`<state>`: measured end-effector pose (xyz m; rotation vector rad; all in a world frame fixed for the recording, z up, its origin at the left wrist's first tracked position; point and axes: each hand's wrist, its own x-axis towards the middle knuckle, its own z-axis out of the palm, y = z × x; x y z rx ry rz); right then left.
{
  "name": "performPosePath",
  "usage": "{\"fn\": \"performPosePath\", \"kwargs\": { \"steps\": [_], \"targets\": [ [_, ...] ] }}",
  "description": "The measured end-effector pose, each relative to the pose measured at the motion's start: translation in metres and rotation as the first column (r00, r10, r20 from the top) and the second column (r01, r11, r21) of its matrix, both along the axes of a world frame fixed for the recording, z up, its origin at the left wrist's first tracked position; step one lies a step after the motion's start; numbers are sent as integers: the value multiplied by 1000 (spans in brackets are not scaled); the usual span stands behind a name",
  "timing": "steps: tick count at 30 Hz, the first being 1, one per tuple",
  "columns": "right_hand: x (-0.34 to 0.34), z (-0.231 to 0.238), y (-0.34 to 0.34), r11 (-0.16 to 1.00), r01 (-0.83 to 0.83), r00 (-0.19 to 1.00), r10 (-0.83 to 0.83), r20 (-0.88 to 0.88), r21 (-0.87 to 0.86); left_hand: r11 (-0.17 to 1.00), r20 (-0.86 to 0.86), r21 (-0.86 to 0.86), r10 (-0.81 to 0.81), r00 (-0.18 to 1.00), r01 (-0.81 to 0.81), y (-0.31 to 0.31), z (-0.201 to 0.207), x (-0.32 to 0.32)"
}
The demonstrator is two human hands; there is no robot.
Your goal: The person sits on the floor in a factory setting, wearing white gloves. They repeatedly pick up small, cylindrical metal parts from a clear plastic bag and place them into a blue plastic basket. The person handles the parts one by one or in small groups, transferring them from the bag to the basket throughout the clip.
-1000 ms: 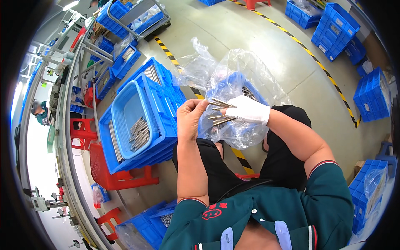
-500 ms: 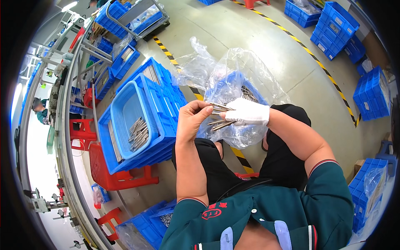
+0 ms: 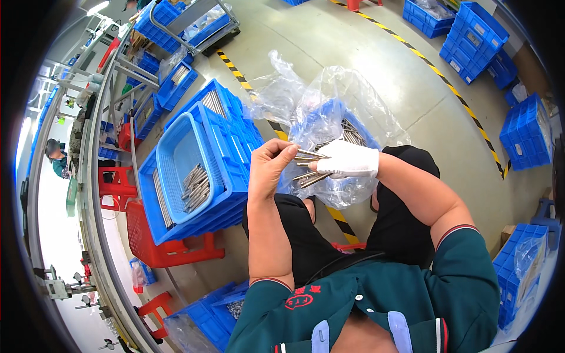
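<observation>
1. Left hand (image 3: 269,166): bare, fingers bent, fingertips pinched on the end of one metal rod (image 3: 307,155) that juts from the bundle in the other hand.
2. Right hand (image 3: 348,160): wears a white glove, closed around a bundle of rods (image 3: 306,173); the rod ends fan out toward the left hand.
3. Both hands meet over the person's lap, just in front of a bagged crate (image 3: 347,126).
4. Bagged crate: blue, lined with a clear plastic bag (image 3: 294,94), directly beyond and under the right hand; more rods lie inside, partly hidden by the plastic.
5. Basket (image 3: 182,159): light blue, left of the left hand, set inside the top of a stack of blue crates (image 3: 235,126); a loose pile of rods (image 3: 194,187) lies in its near end.
6. Stool (image 3: 159,244): red, below the stack and carrying it, left of the left forearm.
7. Floor (image 3: 376,65): grey, with a yellow-and-black stripe (image 3: 447,85) running beyond the hands; further blue crates (image 3: 471,35) stand well apart on the far right.
</observation>
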<state>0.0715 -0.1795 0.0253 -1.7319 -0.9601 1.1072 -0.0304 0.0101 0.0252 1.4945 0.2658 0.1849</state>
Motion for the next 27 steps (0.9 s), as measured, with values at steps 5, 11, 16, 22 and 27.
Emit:
{"fn": "performPosePath", "kwargs": {
  "steps": [5,11,16,22,27],
  "targets": [
    [0,-5,1,999,-32,998,30,64,27,999,12,-18,-39,999,39,-1,0,0],
    [-2,-3,-1,999,-45,998,44,50,15,993,-21,63,-102,995,103,3,1,-1],
    [-4,-10,3,1000,-15,977,17,214,-11,984,-80,164,-62,995,75,3,-5,0],
    [-2,-2,3,999,22,1000,-22,4,-25,985,-13,-174,10,1000,-12,-6,-2,1],
    [0,-3,4,999,43,999,-43,18,-1,950,-7,-309,-52,999,47,0,-14,4]
  ]
}}
